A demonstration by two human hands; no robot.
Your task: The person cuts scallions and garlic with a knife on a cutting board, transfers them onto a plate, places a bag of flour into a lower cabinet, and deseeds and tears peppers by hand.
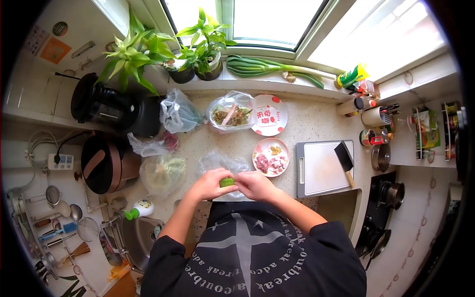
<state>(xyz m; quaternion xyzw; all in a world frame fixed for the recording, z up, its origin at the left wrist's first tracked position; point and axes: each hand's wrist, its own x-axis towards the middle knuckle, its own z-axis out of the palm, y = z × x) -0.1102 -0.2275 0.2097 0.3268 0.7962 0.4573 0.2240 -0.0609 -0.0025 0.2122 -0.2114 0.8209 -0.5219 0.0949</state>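
Note:
A small green vegetable (226, 182) sits between my two hands at the counter's front edge. My left hand (213, 184) is closed around it. The fingers of my right hand (254, 185) are pinched together at its right end; what they grip is too small to name. Just beyond them lies a clear plastic bag (225, 162). To the right, a white plate (270, 157) holds pieces of raw meat and some chopped yellowish bits. Farther right is a cutting board (321, 171) with a cleaver (344, 157) lying on it.
Behind are a bag-lined bowl of scraps (230, 113) and a red-patterned plate (269, 115). Plastic bags (163, 173), a rice cooker (110, 164) and the sink (138, 237) are at left. Green onions (262, 67) lie on the sill; a stove (378, 213) is at right.

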